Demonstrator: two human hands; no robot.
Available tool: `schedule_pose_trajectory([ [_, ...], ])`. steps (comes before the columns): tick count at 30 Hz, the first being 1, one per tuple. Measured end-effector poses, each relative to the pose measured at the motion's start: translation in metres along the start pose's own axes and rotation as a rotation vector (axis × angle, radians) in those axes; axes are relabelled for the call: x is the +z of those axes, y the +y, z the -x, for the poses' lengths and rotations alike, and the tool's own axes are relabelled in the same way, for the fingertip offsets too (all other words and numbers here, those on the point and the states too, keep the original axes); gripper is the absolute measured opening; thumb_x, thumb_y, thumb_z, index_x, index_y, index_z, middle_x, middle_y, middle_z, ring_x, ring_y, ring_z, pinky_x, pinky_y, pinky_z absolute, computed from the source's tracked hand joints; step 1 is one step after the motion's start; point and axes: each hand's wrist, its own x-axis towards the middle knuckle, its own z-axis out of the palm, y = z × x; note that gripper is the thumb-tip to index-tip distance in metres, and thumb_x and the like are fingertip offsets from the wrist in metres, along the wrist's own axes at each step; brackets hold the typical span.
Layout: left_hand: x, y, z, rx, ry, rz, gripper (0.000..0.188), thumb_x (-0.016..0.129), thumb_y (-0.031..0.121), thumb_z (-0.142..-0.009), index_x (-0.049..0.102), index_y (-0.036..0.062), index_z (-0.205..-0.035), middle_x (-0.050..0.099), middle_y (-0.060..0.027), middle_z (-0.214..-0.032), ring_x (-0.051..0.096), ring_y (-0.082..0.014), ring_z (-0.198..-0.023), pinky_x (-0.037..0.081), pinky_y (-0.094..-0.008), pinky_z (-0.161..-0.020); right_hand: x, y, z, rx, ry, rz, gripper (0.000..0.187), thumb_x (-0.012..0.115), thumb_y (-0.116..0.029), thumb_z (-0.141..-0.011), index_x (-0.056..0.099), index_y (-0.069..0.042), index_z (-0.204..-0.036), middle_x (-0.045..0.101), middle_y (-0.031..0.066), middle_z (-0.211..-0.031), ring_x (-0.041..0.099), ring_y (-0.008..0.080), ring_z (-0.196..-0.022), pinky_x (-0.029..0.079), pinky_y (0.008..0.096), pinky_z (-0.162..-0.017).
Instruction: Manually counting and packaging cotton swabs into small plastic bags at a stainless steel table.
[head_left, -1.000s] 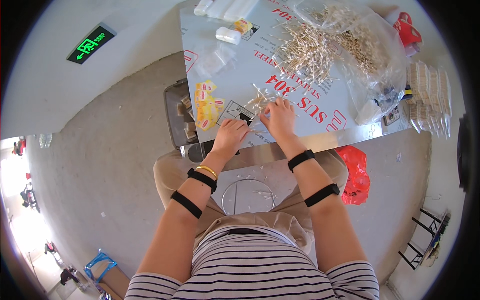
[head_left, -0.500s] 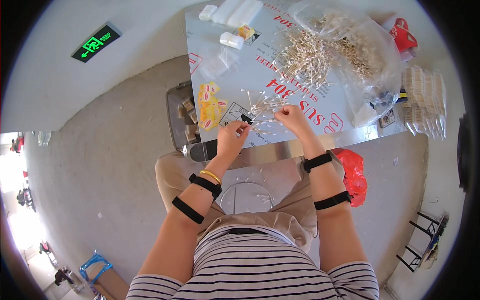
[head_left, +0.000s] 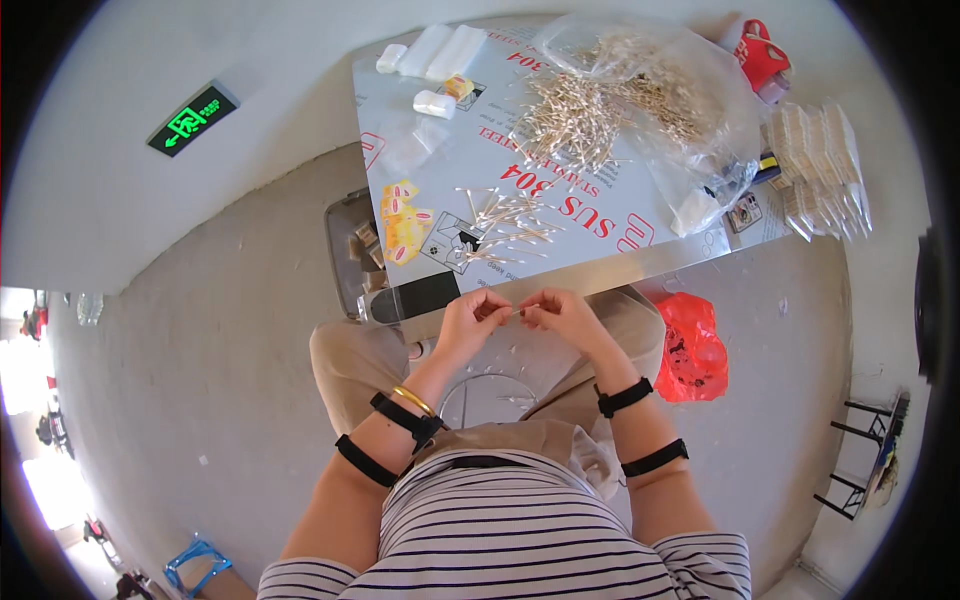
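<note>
In front of the table's near edge, my left hand [head_left: 478, 322] and my right hand [head_left: 558, 315] meet almost fingertip to fingertip. Both are closed in a pinch. A tiny thin bit seems to show between the fingertips, too small to name. Just beyond them, loose cotton swabs [head_left: 515, 222] lie spread on the table [head_left: 420, 170]. Farther back is a large heap of cotton swabs [head_left: 575, 120], beside a clear plastic bag [head_left: 700, 150] holding more of them. Yellow paper labels [head_left: 405, 225] lie in a pile to the left of the loose swabs.
White plastic sleeves [head_left: 455, 52] and a small white roll [head_left: 434, 104] lie at the back left. Stacked clear packs [head_left: 822, 170] stand at the right end. A grey bin [head_left: 345, 255] sits left of the table, and a red plastic bag [head_left: 692, 350] hangs below its right part.
Both hands have drawn back from the loose swabs toward my body, past the table's near edge, and come closer together. The view has shifted slightly.
</note>
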Motion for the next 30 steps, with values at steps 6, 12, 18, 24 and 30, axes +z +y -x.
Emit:
schedule_pose_trajectory([
  [6, 0.026, 0.018, 0.017, -0.011, -0.053, -0.049, 0.008, 0.070, 0.010, -0.091, 0.069, 0.0038, -0.097, 0.070, -0.0018, -0.082, 0.066, -0.0077, -0.075, 0.051, -0.0219, -0.062, 0.004, 0.006, 0.045, -0.007, 0.154, -0.116, 0.017, 0.067, -0.011, -0.094, 0.067, 0.005, -0.100, 0.071, 0.0097, -0.085, 0.068, 0.0123, -0.075, 0.056, 0.0243, -0.067],
  [12, 0.034, 0.013, 0.016, -0.008, -0.145, -0.083, 0.017, 0.072, 0.015, -0.090, 0.070, 0.0045, -0.104, 0.072, -0.0046, -0.091, 0.067, -0.0103, -0.080, 0.053, -0.0255, -0.070, -0.053, 0.030, 0.103, -0.170, 0.644, 0.150, 0.015, 0.069, -0.015, -0.092, 0.069, -0.001, -0.096, 0.070, 0.0054, -0.080, 0.066, 0.0114, -0.071, 0.052, 0.0277, -0.064],
  [18, 0.025, -0.009, 0.013, 0.063, -0.143, -0.217, 0.022, 0.073, 0.017, -0.090, 0.069, 0.0023, -0.105, 0.072, -0.0054, -0.094, 0.067, -0.0119, -0.083, 0.054, -0.0279, -0.076, -0.177, 0.074, 0.200, -0.049, 1.248, 1.063, 0.017, 0.074, -0.019, -0.085, 0.068, -0.008, -0.095, 0.065, 0.0120, -0.089, 0.062, 0.0308, -0.092, 0.050, 0.0429, -0.082],
  [24, 0.012, -0.023, 0.014, -0.053, -0.152, -0.265, 0.022, 0.071, 0.017, -0.092, 0.068, 0.0026, -0.109, 0.071, -0.0040, -0.098, 0.065, -0.0091, -0.087, 0.052, -0.0254, -0.079, -0.160, 0.049, 0.121, -0.322, 1.079, 0.952, 0.017, 0.073, -0.016, -0.081, 0.068, -0.008, -0.096, 0.066, 0.0136, -0.095, 0.059, 0.0350, -0.101, 0.047, 0.0453, -0.088],
  [30, 0.013, -0.025, 0.012, -0.075, -0.149, -0.328, 0.026, 0.072, 0.018, -0.091, 0.067, 0.0022, -0.110, 0.072, -0.0084, -0.096, 0.069, -0.0161, -0.084, 0.055, -0.0294, -0.077, -0.078, 0.013, -0.043, -0.315, 0.624, 0.670, 0.013, 0.074, -0.014, -0.079, 0.069, -0.009, -0.089, 0.068, 0.0109, -0.091, 0.064, 0.0320, -0.089, 0.051, 0.0423, -0.080],
])
